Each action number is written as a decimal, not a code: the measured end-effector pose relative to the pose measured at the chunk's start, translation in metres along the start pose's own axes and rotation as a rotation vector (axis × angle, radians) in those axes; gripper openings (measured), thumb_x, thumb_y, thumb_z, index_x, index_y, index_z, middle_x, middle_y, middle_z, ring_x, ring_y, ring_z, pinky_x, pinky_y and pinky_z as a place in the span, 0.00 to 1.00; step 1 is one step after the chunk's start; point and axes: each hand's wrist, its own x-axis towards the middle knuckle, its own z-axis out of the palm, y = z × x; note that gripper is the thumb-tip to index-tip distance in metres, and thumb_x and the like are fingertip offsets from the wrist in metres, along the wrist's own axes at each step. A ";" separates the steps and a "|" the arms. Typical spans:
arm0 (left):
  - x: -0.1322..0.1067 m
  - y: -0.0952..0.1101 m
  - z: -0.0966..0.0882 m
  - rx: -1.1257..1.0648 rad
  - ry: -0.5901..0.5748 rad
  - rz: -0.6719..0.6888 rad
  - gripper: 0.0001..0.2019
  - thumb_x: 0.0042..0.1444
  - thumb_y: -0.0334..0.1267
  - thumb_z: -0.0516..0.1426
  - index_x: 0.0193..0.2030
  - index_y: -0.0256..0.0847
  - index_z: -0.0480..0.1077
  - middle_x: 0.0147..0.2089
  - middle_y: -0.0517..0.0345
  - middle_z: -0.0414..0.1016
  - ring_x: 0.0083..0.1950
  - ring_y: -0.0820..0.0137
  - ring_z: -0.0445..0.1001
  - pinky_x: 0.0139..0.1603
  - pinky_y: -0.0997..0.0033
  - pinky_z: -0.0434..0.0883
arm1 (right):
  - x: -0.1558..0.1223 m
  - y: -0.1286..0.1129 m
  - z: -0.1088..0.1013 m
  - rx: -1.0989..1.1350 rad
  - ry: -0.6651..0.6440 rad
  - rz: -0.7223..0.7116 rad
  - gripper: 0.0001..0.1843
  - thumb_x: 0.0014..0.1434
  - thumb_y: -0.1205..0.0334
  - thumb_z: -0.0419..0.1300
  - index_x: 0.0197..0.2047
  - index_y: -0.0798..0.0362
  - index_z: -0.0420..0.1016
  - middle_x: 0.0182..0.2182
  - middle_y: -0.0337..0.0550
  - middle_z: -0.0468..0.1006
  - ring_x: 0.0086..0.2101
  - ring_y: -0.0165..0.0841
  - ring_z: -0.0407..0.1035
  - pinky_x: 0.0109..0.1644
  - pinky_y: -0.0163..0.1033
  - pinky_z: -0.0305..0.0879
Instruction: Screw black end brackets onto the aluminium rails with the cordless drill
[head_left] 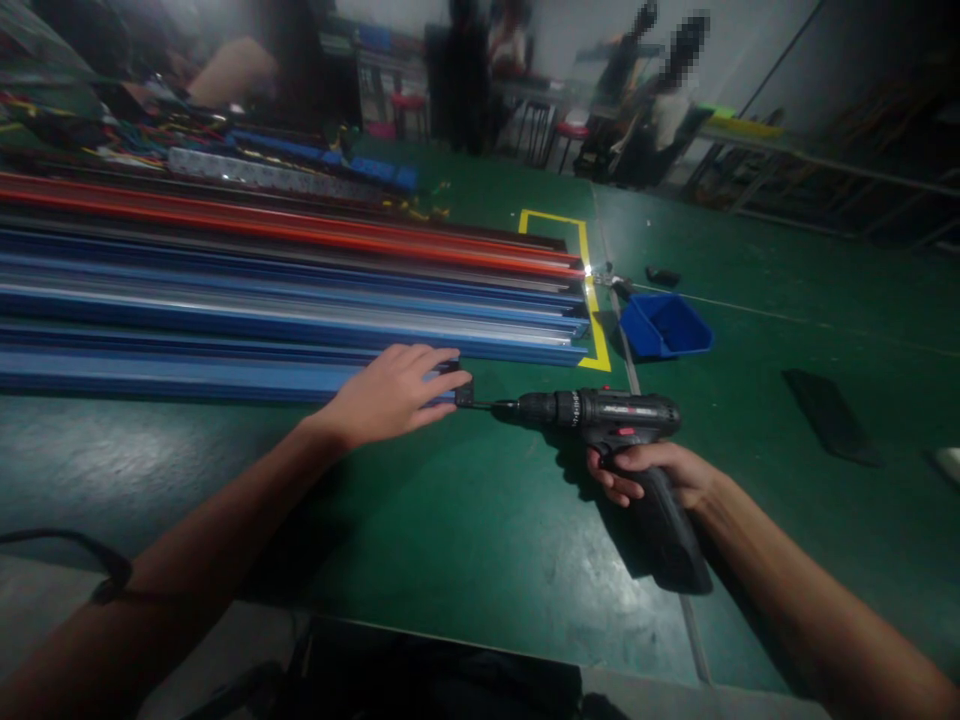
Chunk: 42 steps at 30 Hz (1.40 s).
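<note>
My right hand (660, 470) is wrapped round the grip of a black cordless drill (622, 412), which points left across the green table. Its long bit (487, 405) reaches a small black end cap (464, 388) on the tip of the nearest blue metal profile (300, 382). Over that end lies my left hand (397, 395), palm down, its fingers on the profile and against the cap. The fingers hold the profile steady from above. Whether a screw sits at the bit's tip is too small to tell.
More blue profiles (300, 310) and a red profile (375, 230) lie parallel behind. A blue bin (665, 325) stands to the right, beside yellow tape (601, 345) and a dark flat object (831, 418). Wires (142, 125) and another person's arm (234, 72) are at the far left.
</note>
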 end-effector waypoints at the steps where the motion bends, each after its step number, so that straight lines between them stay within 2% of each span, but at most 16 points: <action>1: 0.000 0.000 0.000 -0.001 0.001 0.001 0.21 0.71 0.47 0.54 0.67 0.44 0.69 0.69 0.39 0.67 0.64 0.48 0.71 0.58 0.46 0.72 | 0.000 0.000 0.000 -0.003 0.001 -0.001 0.12 0.62 0.66 0.67 0.47 0.64 0.81 0.35 0.47 0.79 0.24 0.22 0.67 0.36 0.33 0.75; 29: 0.000 0.000 -0.001 -0.026 0.016 -0.003 0.21 0.71 0.47 0.54 0.66 0.43 0.70 0.69 0.39 0.68 0.64 0.48 0.72 0.59 0.46 0.72 | -0.001 -0.002 0.003 -0.010 0.071 0.021 0.11 0.58 0.66 0.69 0.43 0.63 0.81 0.31 0.44 0.78 0.22 0.23 0.65 0.33 0.33 0.73; 42: 0.001 0.000 -0.001 -0.043 0.011 -0.011 0.21 0.70 0.47 0.54 0.66 0.44 0.70 0.69 0.39 0.68 0.64 0.48 0.71 0.58 0.45 0.72 | 0.000 -0.001 0.003 0.003 0.021 -0.004 0.11 0.61 0.67 0.67 0.46 0.64 0.81 0.32 0.44 0.78 0.24 0.22 0.66 0.35 0.32 0.74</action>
